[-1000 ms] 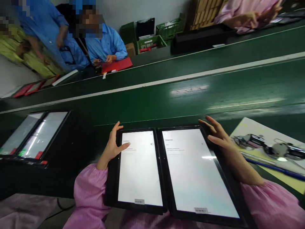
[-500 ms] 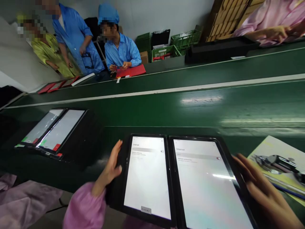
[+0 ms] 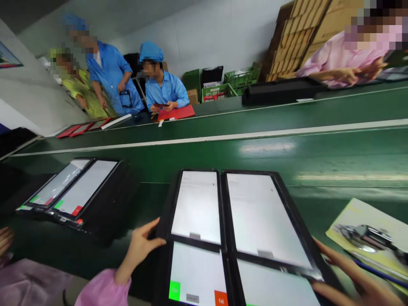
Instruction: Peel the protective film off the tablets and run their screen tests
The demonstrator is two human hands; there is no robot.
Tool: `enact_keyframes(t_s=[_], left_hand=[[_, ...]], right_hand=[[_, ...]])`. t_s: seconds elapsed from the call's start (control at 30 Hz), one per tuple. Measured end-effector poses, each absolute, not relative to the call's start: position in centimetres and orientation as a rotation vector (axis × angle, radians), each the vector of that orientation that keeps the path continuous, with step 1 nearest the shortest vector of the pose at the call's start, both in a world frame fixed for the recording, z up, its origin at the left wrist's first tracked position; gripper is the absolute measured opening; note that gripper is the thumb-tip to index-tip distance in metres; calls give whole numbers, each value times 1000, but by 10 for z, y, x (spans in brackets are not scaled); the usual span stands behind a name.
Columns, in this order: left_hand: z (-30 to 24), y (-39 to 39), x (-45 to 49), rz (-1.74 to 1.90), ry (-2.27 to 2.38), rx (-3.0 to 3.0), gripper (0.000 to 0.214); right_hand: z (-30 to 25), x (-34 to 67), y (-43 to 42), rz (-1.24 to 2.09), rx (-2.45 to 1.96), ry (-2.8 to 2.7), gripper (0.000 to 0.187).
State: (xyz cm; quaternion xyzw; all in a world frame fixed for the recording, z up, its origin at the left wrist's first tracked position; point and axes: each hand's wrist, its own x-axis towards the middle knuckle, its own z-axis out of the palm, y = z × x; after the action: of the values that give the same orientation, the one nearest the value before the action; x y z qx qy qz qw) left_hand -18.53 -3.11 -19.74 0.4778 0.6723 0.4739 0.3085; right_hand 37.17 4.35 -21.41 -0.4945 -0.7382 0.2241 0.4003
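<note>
The tablets (image 3: 197, 206) are flanked, long axes pointing away: left edge pinched by the left hand (image 3: 140, 246), right edge touched by the open right hand (image 3: 350, 278).

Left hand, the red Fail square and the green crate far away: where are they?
left hand (image 3: 139, 248): head view, on the middle of the hand.
red Fail square (image 3: 221, 298): head view, on its middle.
green crate (image 3: 241, 77): head view, on its front wall.
</note>
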Motion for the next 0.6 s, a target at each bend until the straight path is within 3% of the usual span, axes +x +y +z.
enact_keyframes(t_s=[0.1, 0.2, 0.27, 0.37, 0.47, 0.6], left_hand=[[-189, 41, -187, 1296, 1716, 1293, 69], [-182, 112, -181, 1312, 1686, 1335, 46], [-176, 151, -174, 1330, 1706, 1344, 32], [-167, 184, -163, 1376, 1759, 1341, 31], [-165, 169, -157, 1366, 1760, 1372, 37], [-167, 73, -150, 1217, 1728, 1472, 52]], right_hand=[[-190, 358, 104, 750, -1463, -1780, 65], [-174, 330, 178, 743, -1462, -1767, 68], [-174, 310, 219, 728, -1463, -1740, 56], [-186, 291, 250, 664, -1477, -1655, 41], [-201, 294, 237, 642, -1448, -1608, 38], [-207, 319, 175, 748, -1342, -1699, 46]])
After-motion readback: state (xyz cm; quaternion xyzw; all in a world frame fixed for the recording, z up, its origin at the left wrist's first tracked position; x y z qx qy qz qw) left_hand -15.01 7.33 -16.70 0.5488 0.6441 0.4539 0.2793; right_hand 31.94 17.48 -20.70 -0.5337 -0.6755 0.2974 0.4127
